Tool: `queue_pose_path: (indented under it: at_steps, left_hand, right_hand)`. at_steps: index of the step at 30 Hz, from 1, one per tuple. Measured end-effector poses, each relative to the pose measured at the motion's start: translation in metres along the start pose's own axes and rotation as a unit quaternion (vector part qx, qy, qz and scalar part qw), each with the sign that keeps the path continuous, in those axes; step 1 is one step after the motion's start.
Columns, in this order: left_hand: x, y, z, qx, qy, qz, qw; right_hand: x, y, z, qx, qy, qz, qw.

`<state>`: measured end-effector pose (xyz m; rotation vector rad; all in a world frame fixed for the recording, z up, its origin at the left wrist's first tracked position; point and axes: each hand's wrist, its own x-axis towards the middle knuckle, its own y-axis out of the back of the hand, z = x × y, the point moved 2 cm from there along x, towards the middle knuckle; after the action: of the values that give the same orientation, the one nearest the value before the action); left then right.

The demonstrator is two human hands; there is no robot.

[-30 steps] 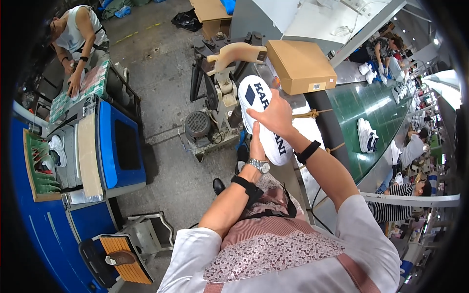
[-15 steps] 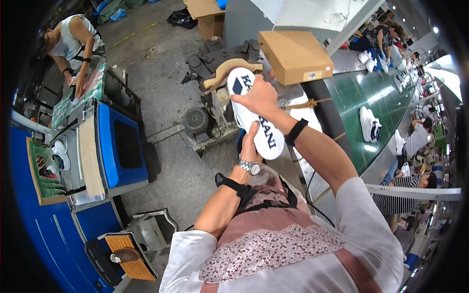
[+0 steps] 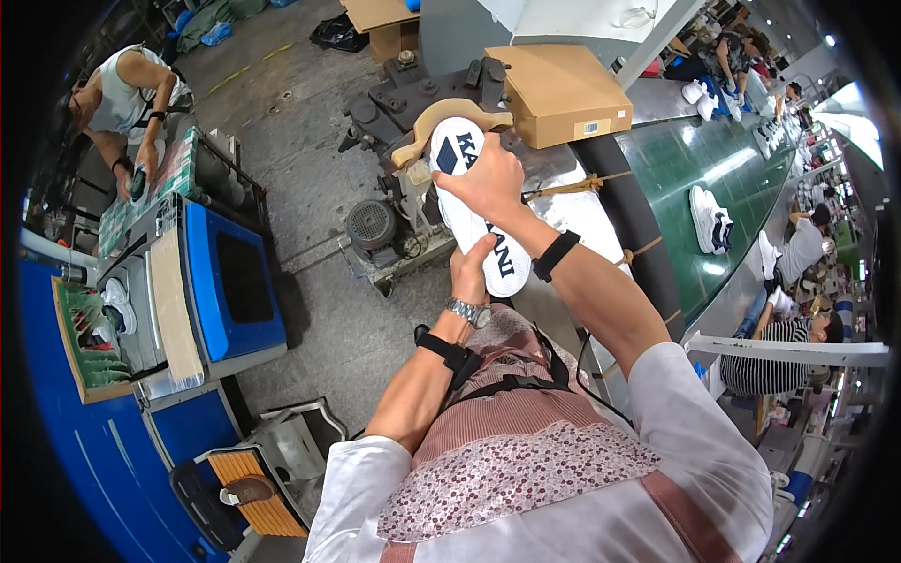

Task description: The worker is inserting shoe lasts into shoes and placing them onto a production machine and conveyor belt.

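Both hands grip a white shoe [image 3: 505,273], its sole turned up toward me. Dark lettering and a dark diamond mark that sole. Across the front half of the sole lies my right hand [image 3: 490,183], with its thumb over the near side. My left hand [image 3: 469,269] is wrapped round the shoe's nearer end, thumb along the sole's edge. The shoe's far end is against or just in front of a curved tan pad [image 3: 441,120] on a dark metal machine [image 3: 427,91]; whether they touch, I cannot tell. The shoe's upper is mostly hidden underneath.
A brown cardboard box [image 3: 568,89] stands behind my right hand. On the right, a green conveyor [image 3: 671,174] carries white shoes [image 3: 710,220]. A motor [image 3: 373,225] sits low to the left. Farther left are a blue machine [image 3: 230,281] and a co-worker [image 3: 141,94] handling a shoe.
The shoe and both my hands have shifted slightly left, and its far end is a little farther from me. My grip looks the same. The view has shifted slightly too.
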<state>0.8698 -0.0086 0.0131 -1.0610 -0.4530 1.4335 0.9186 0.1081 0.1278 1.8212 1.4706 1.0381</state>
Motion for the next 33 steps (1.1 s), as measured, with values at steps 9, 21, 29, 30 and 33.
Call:
queue_pose_path:
  at_steps: [9,21,29,30,33]
  left_hand:
    - [0.003,-0.006,0.007,0.002,0.005,-0.037,0.999]
    - [-0.002,-0.013,0.004,0.001,-0.011,-0.024,1.000]
    - [0.002,-0.007,0.000,0.012,-0.033,-0.024,0.999]
    - [0.001,-0.006,0.000,0.015,-0.040,-0.031,0.999]
    - [0.000,-0.005,0.000,0.030,-0.039,-0.032,0.998]
  right_hand:
    - [0.007,0.003,-0.008,-0.007,0.027,-0.002,1.000]
    - [0.006,0.004,-0.002,0.008,0.032,-0.014,0.999]
    - [0.002,0.003,0.005,0.046,0.041,0.011,0.998]
    - [0.002,0.003,0.004,0.045,0.044,0.016,0.998]
    - [-0.001,0.004,0.005,0.056,0.048,0.026,0.997]
